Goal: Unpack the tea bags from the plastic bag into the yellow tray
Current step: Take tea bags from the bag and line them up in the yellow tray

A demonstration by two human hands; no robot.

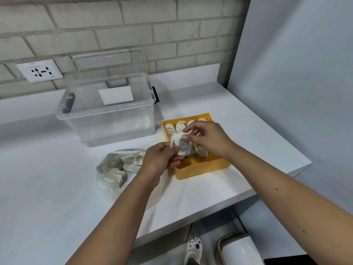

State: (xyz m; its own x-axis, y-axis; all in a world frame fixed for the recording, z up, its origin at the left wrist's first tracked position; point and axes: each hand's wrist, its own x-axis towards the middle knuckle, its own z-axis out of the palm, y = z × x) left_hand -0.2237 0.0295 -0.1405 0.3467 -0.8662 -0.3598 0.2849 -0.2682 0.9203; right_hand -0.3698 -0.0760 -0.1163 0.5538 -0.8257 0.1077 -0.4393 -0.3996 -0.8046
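Your left hand point(162, 157) has its fingers curled round the lower end of a small bunch of tea bags point(181, 147). Your right hand point(208, 138) pinches the upper end of the same bunch between thumb and forefinger, with its other fingers loosely bent above. How many bags are in the bunch cannot be told. The bunch is held between your two hands, over the left side of the yellow tray point(200, 170), which lies under your right hand and just right of your left. Beyond your right fingertips, rows of tea bags point(180, 126) stand packed in the far part of the tray, and a few more stand under your right palm. The near strip of the tray, beside your left fingertips, shows yellow floor. The plastic bag point(107, 180) lies crumpled on the white counter point(57, 188), just left of your left hand and partly under that wrist, with loose tea bags point(129, 163) inside it. Beyond your left hand stands an open clear storage box point(107, 119) with a white label, and its lid point(110, 62) leans on the brick wall behind it. A wall socket point(39, 71) sits further left of the box. Below your right forearm, past the counter edge, a shoe point(193, 249) and a white container point(238, 249) are on the floor.
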